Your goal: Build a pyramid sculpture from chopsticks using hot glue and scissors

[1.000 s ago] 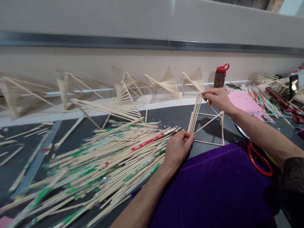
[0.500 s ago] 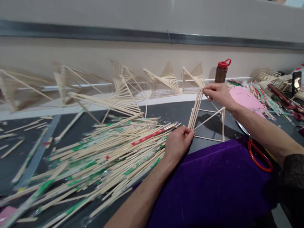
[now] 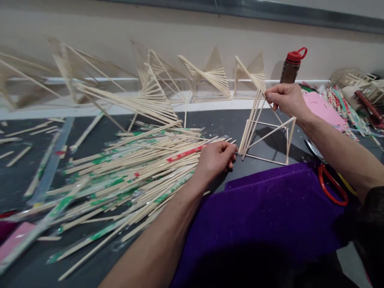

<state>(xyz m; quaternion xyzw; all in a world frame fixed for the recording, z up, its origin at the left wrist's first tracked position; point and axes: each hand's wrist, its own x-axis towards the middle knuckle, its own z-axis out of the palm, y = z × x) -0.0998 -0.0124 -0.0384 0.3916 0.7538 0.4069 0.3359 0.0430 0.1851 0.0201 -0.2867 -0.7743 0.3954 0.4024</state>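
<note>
A small frame of wooden chopsticks (image 3: pixel 267 141) stands on the dark table in front of me, with several sticks fanned side by side along its left. At its top, my right hand (image 3: pixel 286 100) pinches the upper end of a chopstick (image 3: pixel 254 120) that slants down to the frame's lower left corner. My left hand (image 3: pixel 216 158) is just left of that corner, fingers closed. Something small and dark shows at its fingertips, too small to name. Under and beside my left wrist lies a heap of wrapped chopsticks (image 3: pixel 144 172).
Several finished-looking stick structures (image 3: pixel 207 78) line the wall. A red-capped bottle (image 3: pixel 291 66) stands behind my right hand. Purple cloth (image 3: pixel 264 208) covers the near edge, with red-handled scissors (image 3: pixel 331 192) at its right. Pink paper (image 3: pixel 322 108) lies farther right; a ruler (image 3: pixel 52 164) lies left.
My left hand has drawn away slightly left from the frame's lower corner. My right hand stays at the top, still pinching. The whole view has tilted downward.
</note>
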